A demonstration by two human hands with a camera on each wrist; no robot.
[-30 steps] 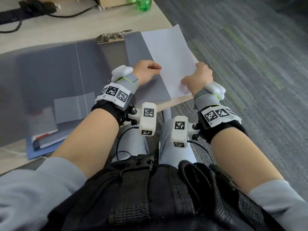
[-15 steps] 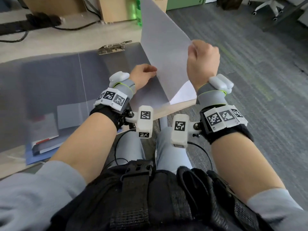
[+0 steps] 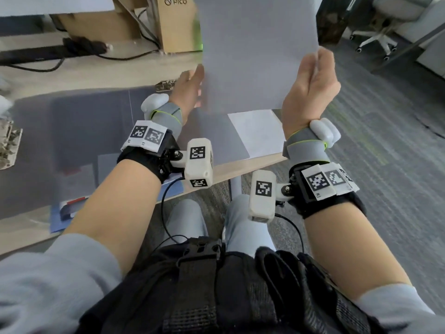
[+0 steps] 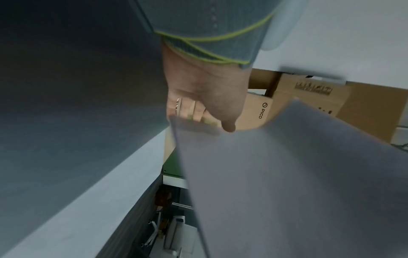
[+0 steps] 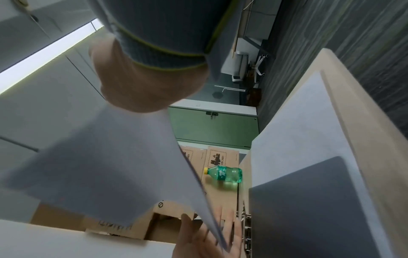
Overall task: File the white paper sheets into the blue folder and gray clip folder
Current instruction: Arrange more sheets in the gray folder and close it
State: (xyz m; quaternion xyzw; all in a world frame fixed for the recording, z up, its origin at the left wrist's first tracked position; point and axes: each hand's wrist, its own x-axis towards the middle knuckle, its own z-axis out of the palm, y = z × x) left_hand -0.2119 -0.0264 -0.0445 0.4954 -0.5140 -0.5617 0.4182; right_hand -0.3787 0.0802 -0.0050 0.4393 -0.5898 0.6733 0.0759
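While right hand (image 3: pixel 310 91) grips one raised sheet (image 3: pixel 255 44), left hand (image 3: pixel 190 89) open beside it, second sheet (image 3: pixel 255 132) on desk.

Light wood desk (image 3: pixel 125 75) carries open gray clip folder (image 3: pixel 79 131), white sheet (image 3: pixel 255 133), cardboard box (image 3: pixel 175 25), black cables (image 3: pixel 79 48).

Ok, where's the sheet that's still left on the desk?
In the head view the remaining white sheet lies flat at the desk's near right corner, partly under the open gray clip folder, just below the lifted sheet and beside the right hand.
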